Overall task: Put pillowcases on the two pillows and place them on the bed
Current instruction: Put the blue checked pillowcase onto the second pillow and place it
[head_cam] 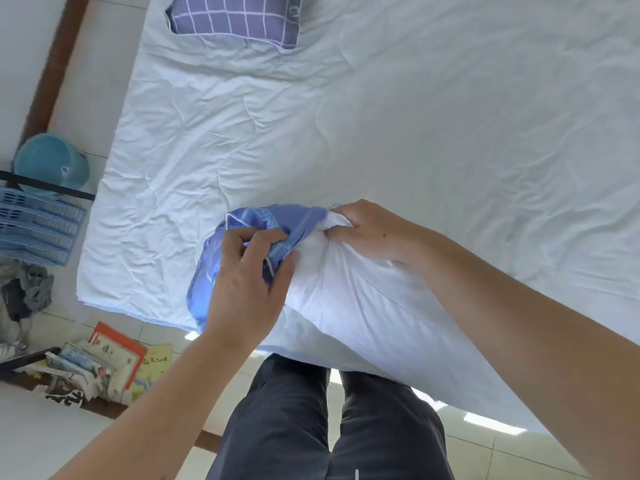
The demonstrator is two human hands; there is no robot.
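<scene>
Trouble here would most likely come from the pillowcase (221, 268) bunching at the corner instead of sliding on. The left hand (249, 289) pinches the gathered blue fabric of the pillowcase at its mouth, fingers curled round the cloth, while the right hand (367, 230) clenches a corner of the white pillow (363, 306) and feeds it toward the opening. The pillow hangs over the near edge of the bed (415, 116), above the person's legs, with only its tip inside the case. If the left hand's grip slips or holds both layers of the cloth together, the opening may close and the corner jam; if the right hand lets go too soon, the pillow could slide off the near edge to the floor. A second pillow (235, 19), already in a checked purple case, lies by the far left corner of the bed.
</scene>
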